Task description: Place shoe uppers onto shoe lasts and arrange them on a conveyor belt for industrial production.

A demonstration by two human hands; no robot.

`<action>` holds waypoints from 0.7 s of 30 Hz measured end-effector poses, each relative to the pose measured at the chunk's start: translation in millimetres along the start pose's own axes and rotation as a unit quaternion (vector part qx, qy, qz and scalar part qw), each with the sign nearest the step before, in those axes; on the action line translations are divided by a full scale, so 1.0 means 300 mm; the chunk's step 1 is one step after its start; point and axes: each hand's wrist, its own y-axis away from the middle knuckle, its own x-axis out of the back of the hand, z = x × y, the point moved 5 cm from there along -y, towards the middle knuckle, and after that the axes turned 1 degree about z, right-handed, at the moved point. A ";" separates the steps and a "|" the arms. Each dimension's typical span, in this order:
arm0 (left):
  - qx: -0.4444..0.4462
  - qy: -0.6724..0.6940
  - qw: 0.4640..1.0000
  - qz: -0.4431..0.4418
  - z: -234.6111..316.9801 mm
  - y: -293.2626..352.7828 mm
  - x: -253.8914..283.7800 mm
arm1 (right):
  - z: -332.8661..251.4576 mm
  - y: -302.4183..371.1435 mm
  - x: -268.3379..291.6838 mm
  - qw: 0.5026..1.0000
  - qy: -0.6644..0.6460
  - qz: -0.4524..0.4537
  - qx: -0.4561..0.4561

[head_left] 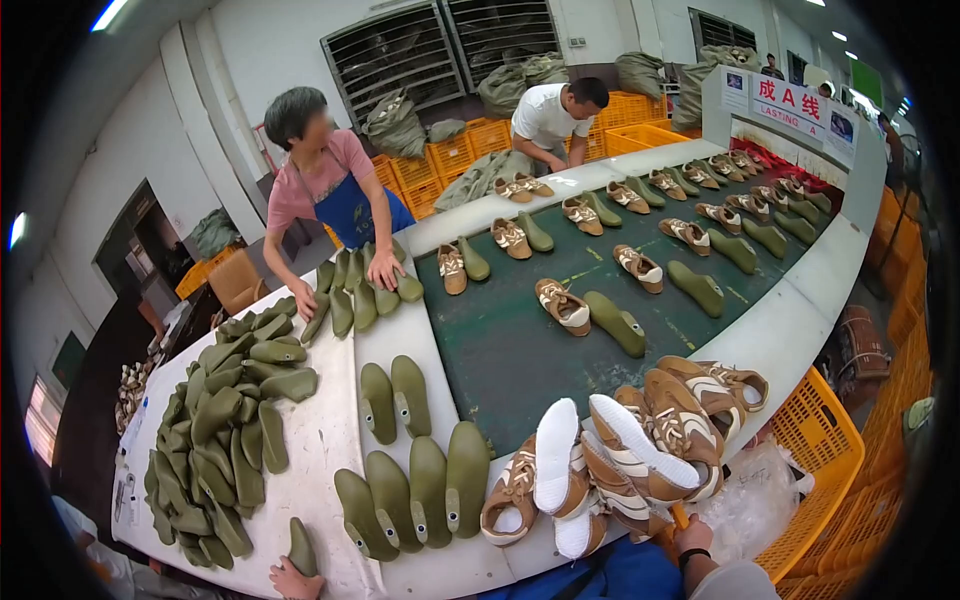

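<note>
My left hand (296, 582) is at the lower edge, closed round the base of an olive-green shoe last (301, 546) that stands tilted on the white tabletop. My right hand (692, 536), with a dark band at the wrist, is closed on an orange, handle-like piece (680, 516); the rest of that piece is hidden. Just above it lies a heap of brown sneakers (682, 418) with white stripes, some showing white soles. Between my hands, several green lasts (427, 490) stand in a row, with a pair of lasts (393, 400) behind them.
A large pile of lasts (215, 440) covers the left tabletop. The green conveyor belt (490, 330) carries sneakers and lasts. A co-worker (340, 180) in a blue apron handles lasts across the table; another person (556, 120) bends beyond the belt. An orange crate (822, 430) with clear plastic stands at right.
</note>
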 end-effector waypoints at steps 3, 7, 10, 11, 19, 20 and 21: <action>-0.078 0.059 0.991 -0.086 0.131 0.164 0.124 | 0.041 -0.022 0.031 0.999 0.022 0.028 0.009; -0.093 0.090 0.984 -0.119 0.233 0.293 0.148 | 0.126 -0.091 0.105 0.998 0.033 0.046 0.019; -0.125 0.056 0.983 -0.120 0.247 0.260 0.121 | 0.112 -0.084 0.095 0.998 0.038 0.043 0.021; -0.116 0.053 0.989 -0.075 0.224 0.205 0.038 | 0.107 -0.086 0.092 0.998 0.043 0.036 0.019; -0.098 0.040 0.994 0.024 0.352 -0.006 -0.041 | 0.120 -0.072 0.120 0.997 0.042 0.067 0.010; -0.086 0.039 0.996 0.009 0.352 -0.016 -0.042 | 0.122 -0.074 0.112 0.997 0.046 0.058 0.009; -0.087 0.044 0.995 0.009 0.359 -0.025 -0.039 | 0.116 -0.075 0.110 0.997 0.050 0.049 0.010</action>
